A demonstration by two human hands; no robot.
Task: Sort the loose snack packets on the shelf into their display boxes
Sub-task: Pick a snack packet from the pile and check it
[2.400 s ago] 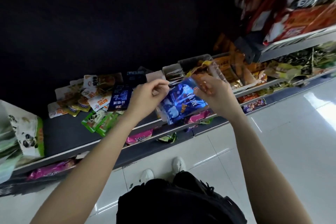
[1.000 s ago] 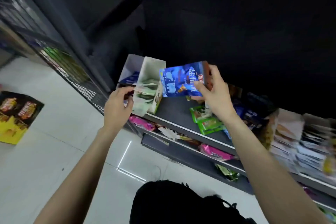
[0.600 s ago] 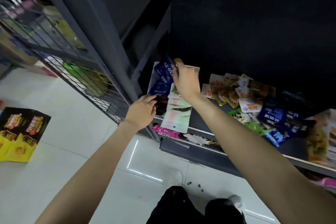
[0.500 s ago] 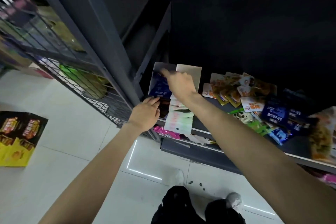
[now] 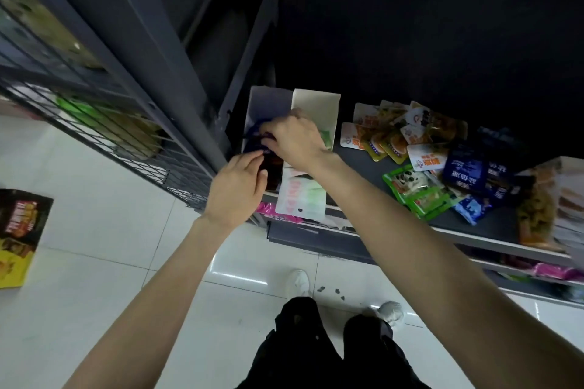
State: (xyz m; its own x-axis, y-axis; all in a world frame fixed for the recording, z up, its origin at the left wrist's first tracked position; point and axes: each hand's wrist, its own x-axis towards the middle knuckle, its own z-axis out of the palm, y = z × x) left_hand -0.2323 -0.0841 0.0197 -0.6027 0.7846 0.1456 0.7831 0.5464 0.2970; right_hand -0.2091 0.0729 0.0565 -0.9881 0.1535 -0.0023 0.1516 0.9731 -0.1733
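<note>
Wearing nothing on either forearm: both bare to the frame's lower edge, no sleeve, watch or ring showing on the left hand (image 5: 235,189) or the right hand (image 5: 295,139). Wearing black trousers (image 5: 319,350), loose and creased, filling the view at 6 o'clock. Wearing pale shoes: a white one (image 5: 297,282) just above the trousers, a greyer, blurred one (image 5: 390,313) toward 5 o'clock.

Both hands meet at the leftmost display box (image 5: 268,101): right hand (image 5: 295,139) apparently pressing a blue packet (image 5: 254,144), left hand (image 5: 235,188) just below.
</note>
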